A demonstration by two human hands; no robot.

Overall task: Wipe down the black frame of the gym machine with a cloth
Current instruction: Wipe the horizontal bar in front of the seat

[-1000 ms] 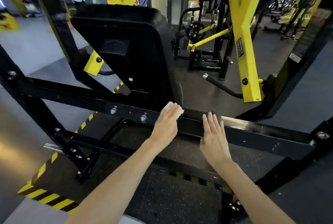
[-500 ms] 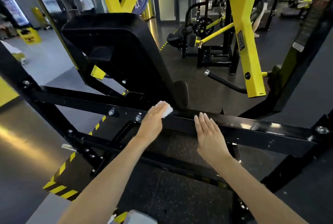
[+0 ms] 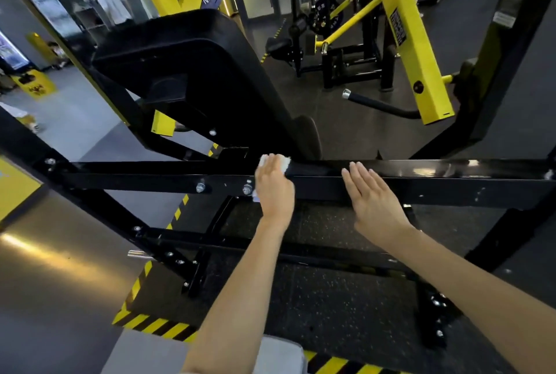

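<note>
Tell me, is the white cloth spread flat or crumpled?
Crumpled, it seems: the white cloth shows only as small lumps past the fingertips of the left hand, pressed on the black metal frame bar. Most is hidden.

Single view: head-worn, wide-angle. Faces forward and down onto black frame crossbar [image 3: 421,175], near, across mid-field. Left hand [image 3: 275,190] and right hand [image 3: 373,202] close below lens, centre; yellow beam [image 3: 412,42] farther off, upper field.
</note>
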